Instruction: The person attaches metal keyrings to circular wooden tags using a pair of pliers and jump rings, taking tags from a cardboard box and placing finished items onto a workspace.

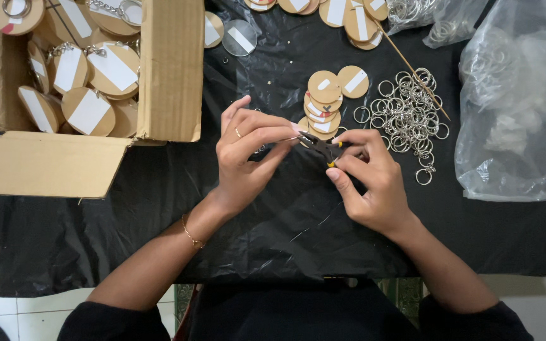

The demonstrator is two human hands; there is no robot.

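My right hand (pixel 371 180) grips small pliers (pixel 321 147) with black and yellow handles, their jaws pointing left. My left hand (pixel 248 155) pinches something small at the jaw tips; the piece is too small to make out. Both hands hover over a black plastic sheet (pixel 273 221). Just behind them lies a stack of round wooden discs with white labels (pixel 323 104). A heap of metal key rings (pixel 409 117) sits right of the discs.
An open cardboard box (pixel 172 69) at the left holds several finished wooden discs with chains (pixel 90 76). A clear plastic bag (pixel 516 107) lies at the right. More discs (pixel 349 12) and a thin wooden stick (pixel 412 66) are at the back.
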